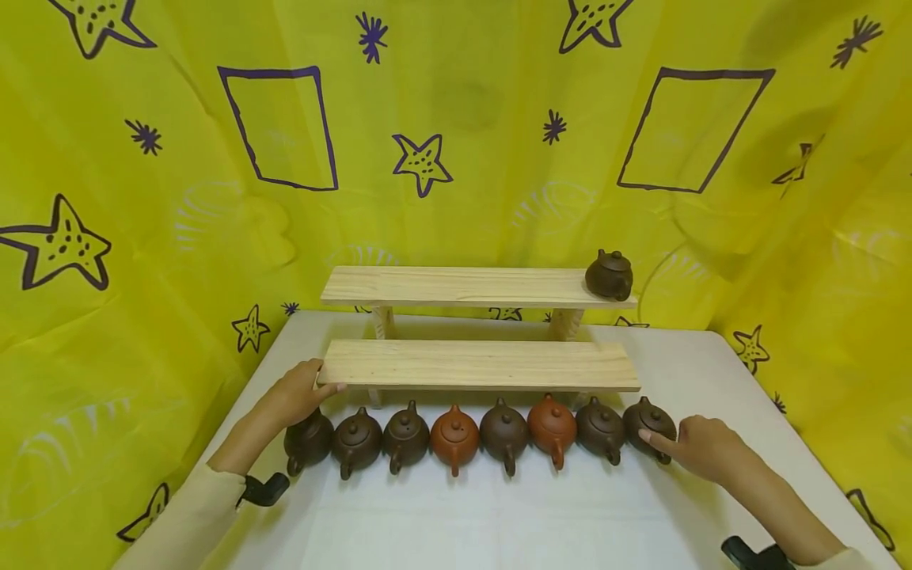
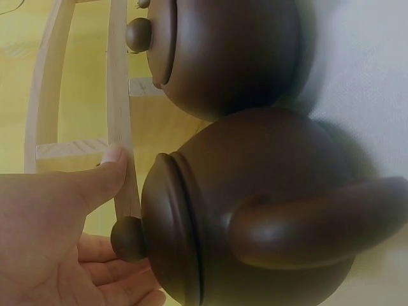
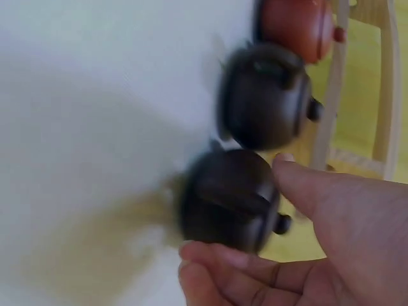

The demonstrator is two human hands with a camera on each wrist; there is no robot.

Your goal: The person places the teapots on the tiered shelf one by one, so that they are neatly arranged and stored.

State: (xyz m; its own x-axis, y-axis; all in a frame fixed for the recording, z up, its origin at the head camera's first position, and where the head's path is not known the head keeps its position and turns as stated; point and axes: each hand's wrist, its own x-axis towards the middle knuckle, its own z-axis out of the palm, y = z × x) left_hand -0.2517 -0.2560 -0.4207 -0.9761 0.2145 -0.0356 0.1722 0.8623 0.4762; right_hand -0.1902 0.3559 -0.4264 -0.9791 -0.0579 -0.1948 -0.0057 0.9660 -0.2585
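Observation:
Several round teapots stand side by side along the front of a two-tier wooden shelf. The left hand (image 1: 298,392) grips the left end of the lower plank (image 1: 477,366), its thumb (image 2: 113,159) on the front edge. Right below that hand is the leftmost dark brown teapot (image 2: 255,204), its handle toward the front. At the row's other end the right hand (image 1: 708,447) holds the rightmost dark brown teapot (image 3: 226,204), with the thumb near its lid and the fingertips (image 3: 213,252) on the opposite side. Its base is hidden in the right wrist view.
One dark teapot (image 1: 609,275) sits on the right end of the upper plank (image 1: 456,286). Two reddish teapots, one of them in mid-row (image 1: 455,437), stand among the dark ones. A white table (image 1: 499,522) carries everything, and yellow patterned cloth (image 1: 456,103) hangs behind and beside it.

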